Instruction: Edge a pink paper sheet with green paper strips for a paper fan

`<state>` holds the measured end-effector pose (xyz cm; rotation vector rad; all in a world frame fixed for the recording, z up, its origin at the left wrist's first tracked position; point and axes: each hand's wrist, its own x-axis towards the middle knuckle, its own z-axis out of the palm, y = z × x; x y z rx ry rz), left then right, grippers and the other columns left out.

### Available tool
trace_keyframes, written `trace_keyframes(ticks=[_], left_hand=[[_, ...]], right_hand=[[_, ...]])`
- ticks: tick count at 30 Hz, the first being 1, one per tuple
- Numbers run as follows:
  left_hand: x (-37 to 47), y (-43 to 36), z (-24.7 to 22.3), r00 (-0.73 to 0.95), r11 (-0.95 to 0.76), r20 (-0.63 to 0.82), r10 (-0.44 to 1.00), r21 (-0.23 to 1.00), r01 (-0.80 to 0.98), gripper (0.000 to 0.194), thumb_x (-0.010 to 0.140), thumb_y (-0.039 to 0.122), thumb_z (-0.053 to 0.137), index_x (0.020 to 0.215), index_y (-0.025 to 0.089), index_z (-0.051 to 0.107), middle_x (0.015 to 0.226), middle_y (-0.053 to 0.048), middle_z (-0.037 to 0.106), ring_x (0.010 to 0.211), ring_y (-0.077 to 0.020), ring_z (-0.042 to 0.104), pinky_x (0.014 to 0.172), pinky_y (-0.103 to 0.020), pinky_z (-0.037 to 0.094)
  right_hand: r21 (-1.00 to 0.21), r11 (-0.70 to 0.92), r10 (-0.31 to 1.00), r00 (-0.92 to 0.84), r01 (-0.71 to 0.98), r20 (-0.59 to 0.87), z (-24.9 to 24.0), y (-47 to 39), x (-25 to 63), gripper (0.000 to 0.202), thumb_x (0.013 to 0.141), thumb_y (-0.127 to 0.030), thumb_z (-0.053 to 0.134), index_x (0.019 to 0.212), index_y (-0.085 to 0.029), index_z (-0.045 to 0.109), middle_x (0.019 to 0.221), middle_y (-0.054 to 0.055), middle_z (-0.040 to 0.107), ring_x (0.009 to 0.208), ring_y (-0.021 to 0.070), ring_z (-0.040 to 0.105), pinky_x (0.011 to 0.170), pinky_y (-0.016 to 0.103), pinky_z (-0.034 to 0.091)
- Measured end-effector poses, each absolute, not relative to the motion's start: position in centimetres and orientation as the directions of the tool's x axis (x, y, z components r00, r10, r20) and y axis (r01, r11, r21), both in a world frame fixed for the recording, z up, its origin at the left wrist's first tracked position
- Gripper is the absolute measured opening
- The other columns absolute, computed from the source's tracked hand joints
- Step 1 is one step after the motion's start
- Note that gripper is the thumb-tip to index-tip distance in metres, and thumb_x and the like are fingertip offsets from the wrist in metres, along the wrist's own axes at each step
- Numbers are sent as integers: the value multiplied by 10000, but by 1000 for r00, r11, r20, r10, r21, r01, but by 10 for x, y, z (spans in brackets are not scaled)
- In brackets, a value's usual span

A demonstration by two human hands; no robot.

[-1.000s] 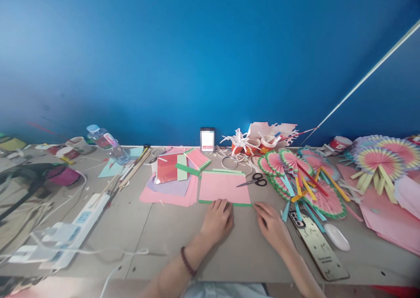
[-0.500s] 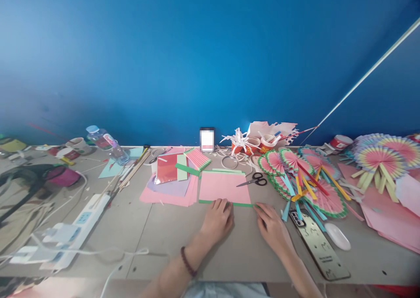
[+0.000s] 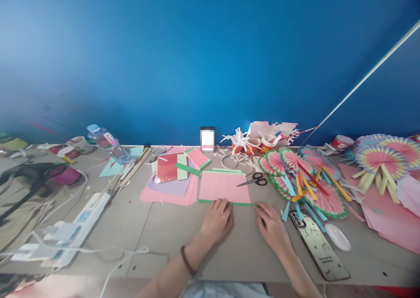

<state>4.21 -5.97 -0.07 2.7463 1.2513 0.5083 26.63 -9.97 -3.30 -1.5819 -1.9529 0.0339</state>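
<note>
Left hand (image 3: 217, 221): loosely curled; green strip (image 3: 242, 205) being touched, any pinch being hidden. Right hand (image 3: 271, 228): half-closed, being held at the strip's right end; grip unclear. Pink sheet (image 3: 223, 186), beyond: being edged by the strip; even pressure probably being needed. Red paper cups (image 3: 253, 149), rear: white strips (image 3: 239, 137) and pen-like sticks (image 3: 277, 134) being contained.

Grey table (image 3: 180, 232) bearing pink sheet (image 3: 223, 186); scissors (image 3: 259, 180); phone (image 3: 323, 250); apparently a mouse (image 3: 337, 237).

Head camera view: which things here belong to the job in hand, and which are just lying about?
Seem to belong:
pink sheet, left hand at its green edge, right hand by the corner
scissors beside it
pleated paper fans, likely

Seem just lying about:
bottle
phone
power strip
</note>
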Motion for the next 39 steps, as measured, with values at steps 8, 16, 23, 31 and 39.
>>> trace_keyframes(ticks=[8,16,23,31,39], left_hand=[[60,-62,0,658,-695,225,719,201,691,415,824,153,452,1237,112,448,1172,-135,530,1089,-262,477,914,-399,434],[102,-59,2,738,-762,190,647,185,620,338,808,130,486,1145,114,493,1051,-118,546,983,-242,505,843,-371,469],[105,-60,-7,716,-757,250,652,160,633,250,834,119,478,1079,114,530,1008,-99,565,948,-222,516,819,-352,476],[105,-60,-3,696,-739,252,673,197,644,243,843,143,476,1080,131,526,989,-90,561,927,-226,512,812,-361,465],[105,-60,-2,718,-752,222,659,192,631,175,848,163,484,1004,134,559,911,-71,554,879,-216,504,790,-359,456]], right_hand=[[-379,300,885,-107,875,453,-33,-99,268,334,833,-153,417,1061,-212,654,1074,81,641,1022,237,578,884,427,499],[-392,294,898,-111,872,426,-28,-100,265,347,856,-152,394,1079,-202,655,1079,96,640,1030,226,575,900,431,485],[-406,279,911,-107,870,398,-32,-102,267,347,857,-146,399,1106,-197,635,1124,93,622,1077,227,543,927,429,461],[-455,239,911,-37,858,410,-22,-95,266,276,884,-236,418,1039,-194,643,1016,95,649,969,228,581,862,412,482],[-444,174,969,-72,879,238,-8,-71,271,146,817,-222,491,816,-192,634,800,58,627,785,221,570,733,360,466]])
